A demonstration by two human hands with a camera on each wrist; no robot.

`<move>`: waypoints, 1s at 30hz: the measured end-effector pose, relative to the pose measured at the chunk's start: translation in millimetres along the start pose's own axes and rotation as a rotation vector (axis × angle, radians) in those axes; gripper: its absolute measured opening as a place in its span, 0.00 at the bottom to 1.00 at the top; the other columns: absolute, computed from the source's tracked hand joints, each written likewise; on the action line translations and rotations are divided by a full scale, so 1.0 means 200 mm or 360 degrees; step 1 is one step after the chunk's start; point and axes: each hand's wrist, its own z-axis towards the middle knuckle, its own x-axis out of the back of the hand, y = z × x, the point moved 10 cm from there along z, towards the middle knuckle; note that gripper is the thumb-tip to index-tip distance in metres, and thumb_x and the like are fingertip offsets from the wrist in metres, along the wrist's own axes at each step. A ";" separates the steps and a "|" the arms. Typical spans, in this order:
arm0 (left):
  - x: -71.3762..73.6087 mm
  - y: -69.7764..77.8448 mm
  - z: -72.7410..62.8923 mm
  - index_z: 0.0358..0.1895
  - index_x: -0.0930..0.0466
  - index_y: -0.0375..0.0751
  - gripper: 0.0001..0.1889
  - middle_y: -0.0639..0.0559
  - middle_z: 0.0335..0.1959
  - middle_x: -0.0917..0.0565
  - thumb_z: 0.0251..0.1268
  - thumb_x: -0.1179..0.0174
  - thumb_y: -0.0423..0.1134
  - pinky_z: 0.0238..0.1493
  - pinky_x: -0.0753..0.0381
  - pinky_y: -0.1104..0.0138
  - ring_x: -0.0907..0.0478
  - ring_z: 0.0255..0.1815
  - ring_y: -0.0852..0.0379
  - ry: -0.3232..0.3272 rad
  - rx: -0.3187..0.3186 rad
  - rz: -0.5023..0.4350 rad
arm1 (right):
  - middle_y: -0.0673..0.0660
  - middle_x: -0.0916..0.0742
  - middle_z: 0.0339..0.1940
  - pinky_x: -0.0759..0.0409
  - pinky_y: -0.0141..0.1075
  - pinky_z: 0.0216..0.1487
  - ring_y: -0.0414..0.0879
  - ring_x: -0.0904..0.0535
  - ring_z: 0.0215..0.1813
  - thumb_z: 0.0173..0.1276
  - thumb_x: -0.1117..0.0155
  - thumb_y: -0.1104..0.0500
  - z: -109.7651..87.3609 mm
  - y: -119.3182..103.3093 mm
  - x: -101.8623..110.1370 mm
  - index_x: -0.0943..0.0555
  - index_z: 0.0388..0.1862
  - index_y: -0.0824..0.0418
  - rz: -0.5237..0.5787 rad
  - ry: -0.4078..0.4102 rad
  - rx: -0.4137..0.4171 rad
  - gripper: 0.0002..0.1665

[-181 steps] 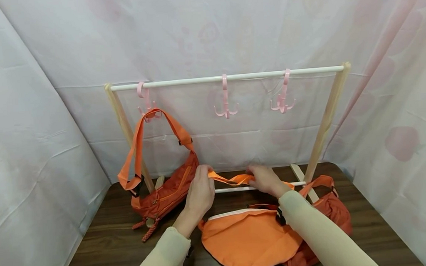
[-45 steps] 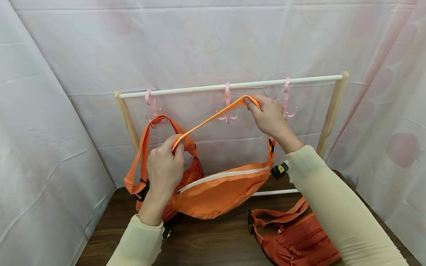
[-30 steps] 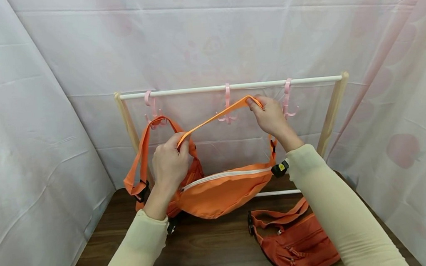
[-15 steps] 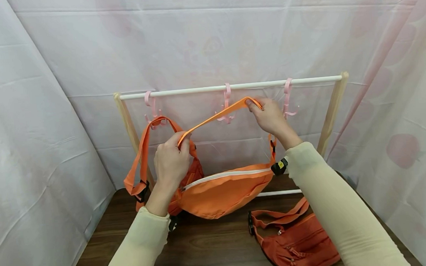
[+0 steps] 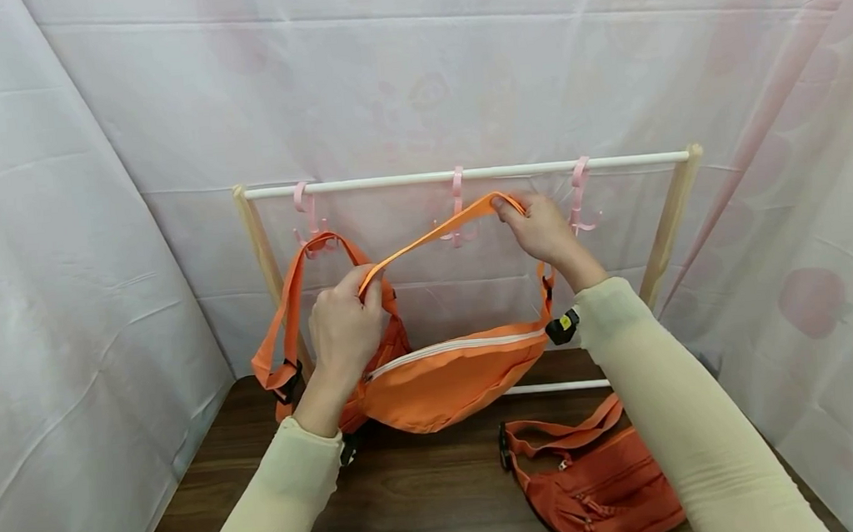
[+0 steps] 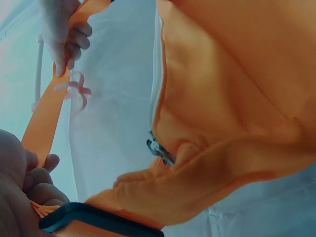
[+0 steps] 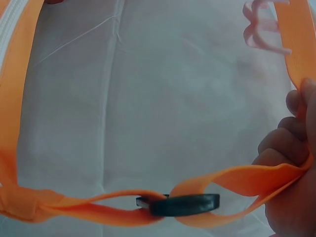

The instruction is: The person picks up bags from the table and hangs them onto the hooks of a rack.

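Both hands hold up a bright orange waist bag (image 5: pixel 451 381) by its strap (image 5: pixel 431 234), the white zip facing up. My left hand (image 5: pixel 344 327) grips the strap's lower left part; my right hand (image 5: pixel 541 228) pinches it higher, at the right. Between them the strap slants across the middle pink hook (image 5: pixel 457 234) in the head view. A black buckle (image 7: pixel 185 205) shows on the strap below the right hand in the right wrist view. In the left wrist view the zip pull (image 6: pixel 160 148) sits at the bag's near end.
A rust-orange bag hangs by its strap (image 5: pixel 290 302) from the left pink hook (image 5: pixel 310 225), partly behind the left hand. Another rust-coloured bag (image 5: pixel 602 486) lies on the dark wooden table (image 5: pixel 416 509). The right pink hook (image 5: pixel 579 195) hangs on the white rail (image 5: pixel 382 183).
Since six seconds ago the bright orange bag has risen off the table, strap lifted to hook height, and the rust bag at right lies nearer the front. Over the last second the hands barely moved.
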 end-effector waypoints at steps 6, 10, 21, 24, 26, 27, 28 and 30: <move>-0.01 -0.01 0.00 0.52 0.09 0.42 0.14 0.54 0.12 0.28 0.83 0.42 0.43 0.11 0.40 0.60 0.41 0.09 0.55 0.0002 0.0001 -0.0027 | 0.66 0.17 0.45 0.31 0.48 0.43 0.57 0.28 0.39 0.84 0.50 0.33 -0.02 0.04 -0.02 0.16 0.52 0.64 0.0000 -0.0056 -0.0027 0.35; -0.03 -0.03 0.01 0.53 0.09 0.42 0.14 0.55 0.13 0.28 0.83 0.41 0.45 0.11 0.41 0.60 0.41 0.08 0.55 -0.0023 0.0043 -0.0055 | 0.66 0.17 0.43 0.31 0.47 0.41 0.57 0.28 0.38 0.84 0.50 0.34 -0.04 0.05 -0.04 0.16 0.51 0.65 0.0019 -0.0044 -0.0006 0.35; -0.13 -0.15 0.01 0.50 0.09 0.41 0.15 0.53 0.13 0.30 0.84 0.42 0.46 0.11 0.44 0.63 0.40 0.09 0.55 -0.0117 0.0179 -0.0167 | 0.62 0.21 0.33 0.33 0.46 0.37 0.54 0.32 0.32 0.85 0.50 0.35 -0.10 0.10 -0.09 0.18 0.43 0.67 0.0100 -0.0020 -0.0012 0.35; -0.14 -0.17 0.00 0.50 0.09 0.43 0.15 0.53 0.13 0.31 0.84 0.43 0.47 0.11 0.43 0.63 0.40 0.09 0.55 -0.0134 0.0227 -0.0171 | 0.64 0.18 0.40 0.31 0.48 0.40 0.56 0.29 0.37 0.84 0.50 0.33 -0.11 0.11 -0.11 0.17 0.46 0.66 0.0127 -0.0046 -0.0054 0.36; -0.15 -0.19 0.00 0.50 0.09 0.42 0.16 0.52 0.13 0.31 0.84 0.43 0.47 0.11 0.43 0.63 0.40 0.09 0.54 -0.0153 0.0250 -0.0170 | 0.66 0.17 0.44 0.30 0.48 0.42 0.57 0.27 0.39 0.84 0.50 0.33 -0.11 0.12 -0.13 0.17 0.47 0.66 0.0136 -0.0064 -0.0064 0.36; -0.16 -0.20 0.00 0.49 0.09 0.42 0.16 0.52 0.13 0.32 0.84 0.43 0.48 0.11 0.43 0.63 0.39 0.10 0.53 -0.0169 0.0263 -0.0173 | 0.66 0.17 0.45 0.30 0.48 0.43 0.56 0.27 0.40 0.84 0.50 0.33 -0.12 0.12 -0.13 0.17 0.47 0.66 0.0135 -0.0068 -0.0056 0.36; -0.17 -0.21 0.00 0.49 0.09 0.41 0.17 0.52 0.13 0.32 0.85 0.44 0.48 0.12 0.42 0.63 0.39 0.10 0.52 -0.0185 0.0276 -0.0175 | 0.66 0.17 0.43 0.30 0.48 0.42 0.56 0.28 0.38 0.84 0.50 0.34 -0.12 0.12 -0.14 0.17 0.47 0.66 0.0141 -0.0073 -0.0046 0.36; -0.19 -0.23 -0.01 0.48 0.10 0.40 0.18 0.51 0.13 0.32 0.85 0.44 0.49 0.13 0.42 0.63 0.37 0.12 0.51 -0.0221 0.0298 -0.0178 | 0.63 0.19 0.39 0.31 0.47 0.40 0.55 0.30 0.35 0.85 0.50 0.36 -0.12 0.12 -0.16 0.18 0.47 0.67 0.0155 -0.0090 -0.0032 0.35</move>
